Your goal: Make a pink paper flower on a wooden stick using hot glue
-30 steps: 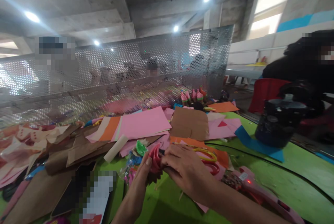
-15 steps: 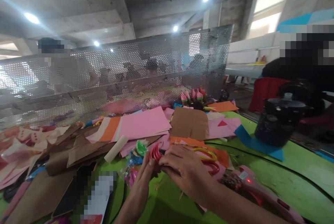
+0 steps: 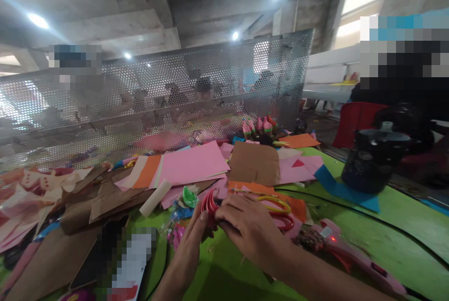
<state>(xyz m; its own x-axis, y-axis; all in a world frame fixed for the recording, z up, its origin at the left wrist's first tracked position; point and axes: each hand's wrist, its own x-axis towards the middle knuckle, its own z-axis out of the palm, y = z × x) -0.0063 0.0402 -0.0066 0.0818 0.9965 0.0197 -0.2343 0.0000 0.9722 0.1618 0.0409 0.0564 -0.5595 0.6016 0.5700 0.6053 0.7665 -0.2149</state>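
Note:
Between my two hands is a small red-pink piece with several curved, stacked layers (image 3: pixel 209 201), held just above the green tabletop. Thumb and fingers of my left hand (image 3: pixel 191 240) press against its left side. From the right, my right hand (image 3: pixel 250 228) pinches the same piece with bent fingers, hiding part of it. Beside my right wrist lies a pink glue gun (image 3: pixel 354 252) with a red light lit. Yellow-handled scissors (image 3: pixel 278 205) show partly behind my right hand. Crumpled green wrap (image 3: pixel 190 197) sits just beyond my left fingers.
Pink sheets (image 3: pixel 192 165), a brown sheet (image 3: pixel 254 163) and a pale roll (image 3: pixel 155 198) cover the far side. A black cable (image 3: pixel 354 212) crosses the right. Brown paper (image 3: pixel 52 263) and a phone (image 3: pixel 135 259) lie left. A perforated metal screen (image 3: pixel 157 90) closes off the back.
Both hands keep their hold on the red-pink piece, with only slight finger movement. The view has shifted a little.

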